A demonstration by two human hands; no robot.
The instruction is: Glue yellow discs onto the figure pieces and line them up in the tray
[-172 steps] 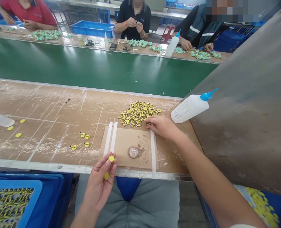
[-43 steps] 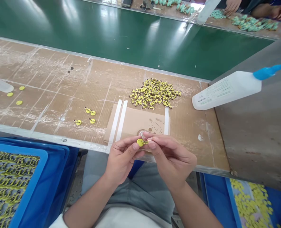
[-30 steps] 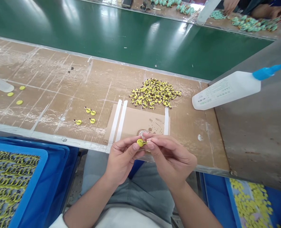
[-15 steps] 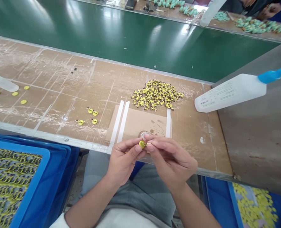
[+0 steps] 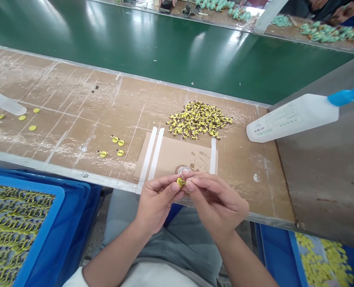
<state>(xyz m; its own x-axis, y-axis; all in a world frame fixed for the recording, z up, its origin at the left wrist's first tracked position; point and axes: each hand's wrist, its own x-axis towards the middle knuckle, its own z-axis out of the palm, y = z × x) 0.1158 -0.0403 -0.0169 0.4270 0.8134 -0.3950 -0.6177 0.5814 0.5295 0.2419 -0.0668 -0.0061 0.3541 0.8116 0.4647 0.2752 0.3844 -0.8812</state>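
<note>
My left hand (image 5: 156,203) pinches a small yellow disc (image 5: 180,182) between thumb and forefinger. Against the disc's face, the fingertips of my right hand (image 5: 220,201) are closed on a tiny yellow-and-dark figure piece (image 5: 184,182), mostly hidden by the fingers. Both hands are above the table's front edge, just in front of a round glossy patch (image 5: 182,170) on a taped cardboard sheet (image 5: 172,153). Beyond the sheet lies a heap of similar yellow-and-dark pieces (image 5: 199,119). To the left rest several discs with pieces on them (image 5: 120,142).
A glue bottle with a blue nozzle (image 5: 293,118) leans at the right by a metal panel (image 5: 323,171). Plain yellow discs (image 5: 32,128) lie far left. Blue trays (image 5: 60,195) flank the table below. Past the green surface (image 5: 129,44), another person's hands (image 5: 343,14) show near mint-green pieces (image 5: 329,32).
My hands keep nearly the same pose, with the disc turned slightly. The view has shifted a little. Another person's fingers now show at the dark object at the top.
</note>
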